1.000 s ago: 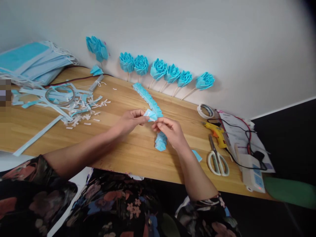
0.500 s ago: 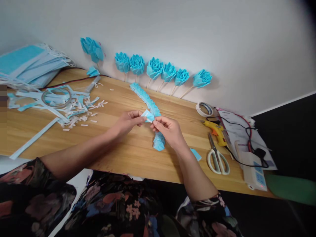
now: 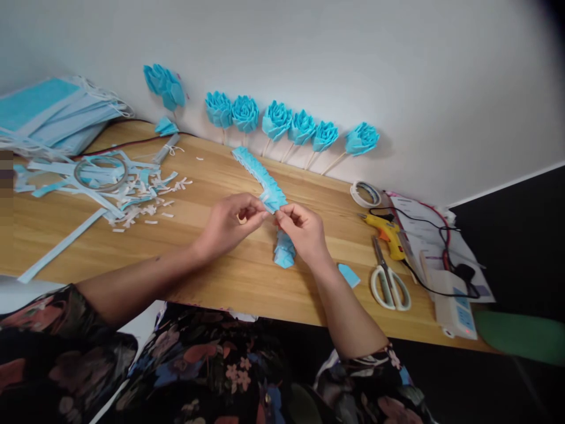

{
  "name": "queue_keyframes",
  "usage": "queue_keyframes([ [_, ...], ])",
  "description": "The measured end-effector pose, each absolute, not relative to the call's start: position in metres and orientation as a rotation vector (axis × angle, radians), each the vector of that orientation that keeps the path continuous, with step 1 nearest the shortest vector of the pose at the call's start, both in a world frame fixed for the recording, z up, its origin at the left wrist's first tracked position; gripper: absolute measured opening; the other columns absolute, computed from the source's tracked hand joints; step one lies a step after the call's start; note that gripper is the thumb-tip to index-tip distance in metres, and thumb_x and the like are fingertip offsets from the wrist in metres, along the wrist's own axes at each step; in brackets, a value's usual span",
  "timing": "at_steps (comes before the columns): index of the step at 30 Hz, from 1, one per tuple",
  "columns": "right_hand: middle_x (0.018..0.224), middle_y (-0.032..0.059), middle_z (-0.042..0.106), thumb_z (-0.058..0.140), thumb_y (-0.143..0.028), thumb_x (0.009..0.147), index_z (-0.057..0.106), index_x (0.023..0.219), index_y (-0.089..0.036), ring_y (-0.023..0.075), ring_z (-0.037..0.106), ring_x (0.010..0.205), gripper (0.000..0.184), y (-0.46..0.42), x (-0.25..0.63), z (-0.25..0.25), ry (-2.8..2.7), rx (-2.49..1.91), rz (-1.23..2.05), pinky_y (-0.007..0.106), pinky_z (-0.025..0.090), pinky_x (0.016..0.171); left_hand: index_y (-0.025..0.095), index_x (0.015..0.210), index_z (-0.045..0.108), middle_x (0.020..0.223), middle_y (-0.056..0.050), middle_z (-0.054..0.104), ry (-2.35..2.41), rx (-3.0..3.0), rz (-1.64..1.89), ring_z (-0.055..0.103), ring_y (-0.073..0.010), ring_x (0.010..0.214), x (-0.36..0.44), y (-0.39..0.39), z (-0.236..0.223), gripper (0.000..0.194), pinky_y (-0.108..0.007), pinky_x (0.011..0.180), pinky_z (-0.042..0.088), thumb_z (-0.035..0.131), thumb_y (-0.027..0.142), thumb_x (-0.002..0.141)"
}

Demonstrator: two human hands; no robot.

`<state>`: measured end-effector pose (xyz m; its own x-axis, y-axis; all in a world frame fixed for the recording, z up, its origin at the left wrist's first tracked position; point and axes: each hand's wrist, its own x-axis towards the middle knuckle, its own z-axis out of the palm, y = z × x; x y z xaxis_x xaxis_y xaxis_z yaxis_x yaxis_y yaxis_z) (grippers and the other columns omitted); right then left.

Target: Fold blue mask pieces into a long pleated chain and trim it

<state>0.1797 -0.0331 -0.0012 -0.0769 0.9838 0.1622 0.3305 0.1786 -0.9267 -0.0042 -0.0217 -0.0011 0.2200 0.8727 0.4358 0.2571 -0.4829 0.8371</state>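
Between my two hands is a small folded blue fabric piece [image 3: 271,201], pinched at its edges. My left hand [image 3: 233,224] grips its left side between thumb and forefinger. On the right side, my right hand [image 3: 304,232] pinches it with thumb and fingertips. Beneath and behind my hands runs a curved row of overlapping folded blue petals [image 3: 258,169], and its near end shows below my right hand. A flat blue piece [image 3: 348,275] lies to the right of my right forearm.
Several blue fabric roses [image 3: 276,121] on sticks lean against the wall. Blue masks [image 3: 48,112], scraps and a tape ring [image 3: 100,172] lie left. Rightward are white tape [image 3: 365,194], a yellow glue gun [image 3: 386,234], scissors [image 3: 388,282], papers and a power strip [image 3: 454,309] with cables.
My left thumb and fingers have shifted slightly right along the folded piece, and its flat white-edged face has tilted. My right hand keeps its pinch, barely moved.
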Motion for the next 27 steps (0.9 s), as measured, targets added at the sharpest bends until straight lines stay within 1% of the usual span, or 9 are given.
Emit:
queue_keyframes([
  [3,0.066,-0.0015,0.064,0.062,-0.035,0.083,0.065,0.074,-0.020,0.0113,0.054,0.058,0.017,-0.0352,0.1776,0.0003,-1.613,-1.283,0.876,0.025,0.043,0.058,0.018,0.081,0.067,0.069,-0.001,0.064,1.046,2.022,1.181,0.050,-0.0114,0.063,-0.0040,-0.0220,-0.0031,0.012,-0.027,0.063,0.038,0.062,0.027,0.087],
  [6,0.062,-0.0023,0.062,0.061,-0.033,0.083,0.064,0.072,-0.021,0.0109,0.052,0.056,0.016,-0.0369,0.1758,0.0021,-1.660,-1.288,0.788,0.025,0.042,0.057,0.018,0.079,0.067,0.069,-0.001,0.063,1.063,2.050,1.176,0.050,-0.0118,0.063,-0.0039,-0.0197,-0.0075,0.011,-0.028,0.064,0.038,0.062,0.025,0.086],
  [11,0.059,-0.0031,0.059,0.059,-0.030,0.083,0.062,0.069,-0.022,0.0107,0.048,0.054,0.016,-0.0390,0.1728,0.0044,-1.718,-1.303,0.660,0.024,0.041,0.055,0.019,0.080,0.066,0.069,-0.001,0.063,1.115,2.025,1.154,0.051,-0.0126,0.064,-0.0040,-0.0192,-0.0097,0.011,-0.028,0.064,0.038,0.062,0.027,0.084],
  [20,0.061,-0.0028,0.060,0.058,-0.027,0.083,0.062,0.069,-0.022,0.0110,0.049,0.054,0.015,-0.0393,0.1718,0.0008,-1.763,-1.263,0.598,0.025,0.042,0.057,0.019,0.079,0.066,0.068,-0.001,0.064,1.112,2.051,1.155,0.051,-0.0125,0.062,-0.0040,-0.0203,-0.0093,0.009,-0.029,0.064,0.038,0.061,0.024,0.083],
  [27,0.061,-0.0030,0.059,0.058,-0.025,0.083,0.061,0.070,-0.023,0.0114,0.050,0.055,0.013,-0.0390,0.1731,-0.0021,-1.783,-1.244,0.575,0.025,0.042,0.058,0.019,0.077,0.066,0.068,-0.001,0.064,1.098,2.066,1.161,0.050,-0.0122,0.061,-0.0042,-0.0199,-0.0102,0.012,-0.029,0.064,0.038,0.057,0.022,0.085],
])
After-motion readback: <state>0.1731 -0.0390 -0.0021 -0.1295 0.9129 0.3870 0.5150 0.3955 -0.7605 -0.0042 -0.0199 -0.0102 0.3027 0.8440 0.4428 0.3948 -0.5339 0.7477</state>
